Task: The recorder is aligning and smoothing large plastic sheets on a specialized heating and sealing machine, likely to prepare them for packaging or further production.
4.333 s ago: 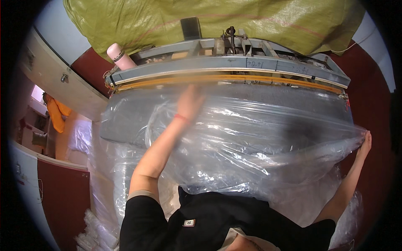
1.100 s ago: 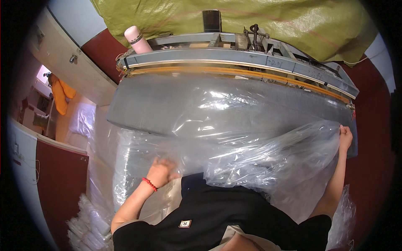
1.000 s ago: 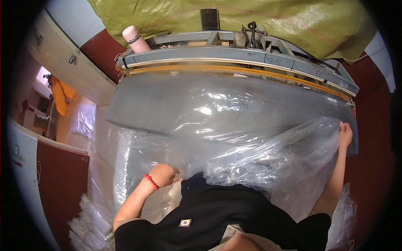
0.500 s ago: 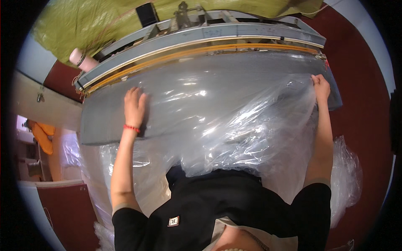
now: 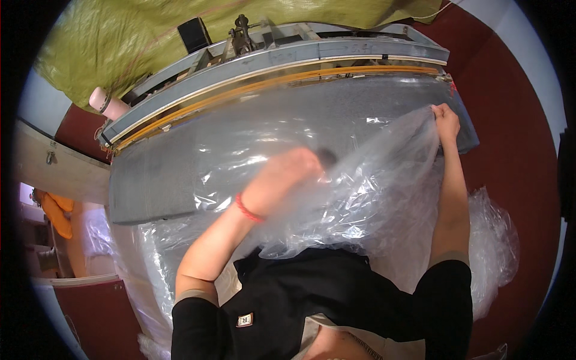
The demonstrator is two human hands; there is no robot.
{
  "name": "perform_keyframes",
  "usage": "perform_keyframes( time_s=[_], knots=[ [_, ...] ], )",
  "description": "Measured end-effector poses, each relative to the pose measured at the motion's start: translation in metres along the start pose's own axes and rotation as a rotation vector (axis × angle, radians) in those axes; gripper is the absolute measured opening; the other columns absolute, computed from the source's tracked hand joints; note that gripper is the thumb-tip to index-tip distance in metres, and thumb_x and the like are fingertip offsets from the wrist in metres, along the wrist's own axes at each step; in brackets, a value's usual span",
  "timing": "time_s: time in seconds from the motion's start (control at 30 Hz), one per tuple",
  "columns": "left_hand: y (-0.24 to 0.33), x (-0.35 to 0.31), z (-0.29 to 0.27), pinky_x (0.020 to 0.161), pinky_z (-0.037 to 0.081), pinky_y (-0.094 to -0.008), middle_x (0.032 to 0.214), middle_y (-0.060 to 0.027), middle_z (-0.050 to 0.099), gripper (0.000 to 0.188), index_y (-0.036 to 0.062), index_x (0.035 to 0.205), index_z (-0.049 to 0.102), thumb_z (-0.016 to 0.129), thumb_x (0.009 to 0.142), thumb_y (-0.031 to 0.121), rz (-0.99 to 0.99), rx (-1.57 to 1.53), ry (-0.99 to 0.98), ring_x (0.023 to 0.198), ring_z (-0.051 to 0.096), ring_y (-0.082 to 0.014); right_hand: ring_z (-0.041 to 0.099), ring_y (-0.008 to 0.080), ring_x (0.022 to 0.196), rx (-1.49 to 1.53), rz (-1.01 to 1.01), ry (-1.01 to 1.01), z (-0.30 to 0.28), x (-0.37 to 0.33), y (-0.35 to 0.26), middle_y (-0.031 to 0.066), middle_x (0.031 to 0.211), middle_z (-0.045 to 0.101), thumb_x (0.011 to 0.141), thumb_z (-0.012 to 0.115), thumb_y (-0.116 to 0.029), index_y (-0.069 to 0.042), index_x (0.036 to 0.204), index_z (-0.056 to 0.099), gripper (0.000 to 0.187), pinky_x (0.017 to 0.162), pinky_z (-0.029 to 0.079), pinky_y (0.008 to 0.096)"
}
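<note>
A clear plastic sheet [image 5: 366, 186] lies wrinkled over a grey padded surface [image 5: 153, 180] and hangs down in front of me. At the right end, my right hand [image 5: 447, 123] pinches the sheet's edge and holds it slightly raised, so the film slopes in folds toward the middle. Above the middle of the sheet is my left hand [image 5: 300, 168], with a red bracelet on its wrist. Motion smears its fingers, and whether they touch the film cannot be made out.
Behind the padded surface runs a long grey metal bar frame [image 5: 276, 57] with an orange strip [image 5: 252, 89] along it. A pink cylinder [image 5: 108, 103] stands at its left end, a black phone-like slab [image 5: 193, 35] at the back. Bunched plastic [image 5: 492, 246] hangs at right.
My left hand has left the left part of the padded surface and swung right to the middle. My right hand keeps the sheet's edge, now drawn slightly left, with the film lifted into steeper folds.
</note>
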State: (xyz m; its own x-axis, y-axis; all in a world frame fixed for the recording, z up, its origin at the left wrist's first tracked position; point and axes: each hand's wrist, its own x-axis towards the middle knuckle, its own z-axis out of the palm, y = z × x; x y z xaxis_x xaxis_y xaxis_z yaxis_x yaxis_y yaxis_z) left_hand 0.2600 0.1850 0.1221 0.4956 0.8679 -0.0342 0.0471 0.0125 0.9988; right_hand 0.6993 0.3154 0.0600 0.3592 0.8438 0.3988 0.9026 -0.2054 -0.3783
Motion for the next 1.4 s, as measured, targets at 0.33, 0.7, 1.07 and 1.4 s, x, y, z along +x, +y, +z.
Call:
perform_keyframes(
  time_s=[0.33, 0.7, 1.07, 1.4],
  knots=[
    [-0.002, -0.048, -0.034, 0.097, 0.024, -0.0457, 0.126, -0.0151, 0.039, 0.048, 0.0091, 0.122, 0.04, 0.051, 0.083, 0.036, 0.366, 1.055, -0.069, 0.116, 0.036, -0.0338, 0.057, 0.03, 0.071, -0.018, -0.027, 0.006, 0.004, 0.002, 0.0, 0.0111, 0.072, 0.06, 0.079, 0.055, -0.036, -0.008, 0.078, 0.057, 0.028, 0.062, 0.043, 0.0375],
    [-0.031, -0.136, -0.048, 0.069, 0.045, -0.0337, 0.086, -0.0118, 0.059, 0.017, 0.0027, 0.092, 0.057, 0.056, 0.074, 0.002, -0.049, 0.39, 0.23, 0.077, 0.056, -0.0271, 0.057, 0.0309, 0.071, -0.049, -0.017, -0.006, 0.004, 0.004, 0.005, 0.0111, 0.072, 0.06, 0.079, 0.053, -0.039, -0.01, 0.079, 0.058, 0.03, 0.061, 0.042, 0.0389],
    [-0.109, -0.165, -0.024, 0.067, 0.048, -0.0281, 0.102, -0.0161, 0.055, 0.028, 0.0001, 0.105, 0.047, 0.053, 0.078, 0.002, -0.119, 0.85, 0.455, 0.09, 0.056, -0.0259, 0.057, 0.0297, 0.071, -0.011, -0.031, -0.019, 0.007, 0.007, 0.008, 0.0112, 0.073, 0.06, 0.079, 0.053, -0.041, -0.01, 0.081, 0.058, 0.031, 0.062, 0.043, 0.0375],
    [-0.159, -0.173, -0.037, 0.068, 0.041, -0.0231, 0.077, 0.0028, 0.053, 0.011, 0.004, 0.086, 0.052, 0.055, 0.082, 0.014, -0.265, -0.103, 0.266, 0.072, 0.05, -0.0083, 0.056, 0.0297, 0.071, -0.003, -0.035, -0.021, 0.011, 0.008, 0.003, 0.0121, 0.074, 0.059, 0.079, 0.053, -0.04, -0.009, 0.08, 0.057, 0.031, 0.063, 0.042, 0.0366]
  ],
)
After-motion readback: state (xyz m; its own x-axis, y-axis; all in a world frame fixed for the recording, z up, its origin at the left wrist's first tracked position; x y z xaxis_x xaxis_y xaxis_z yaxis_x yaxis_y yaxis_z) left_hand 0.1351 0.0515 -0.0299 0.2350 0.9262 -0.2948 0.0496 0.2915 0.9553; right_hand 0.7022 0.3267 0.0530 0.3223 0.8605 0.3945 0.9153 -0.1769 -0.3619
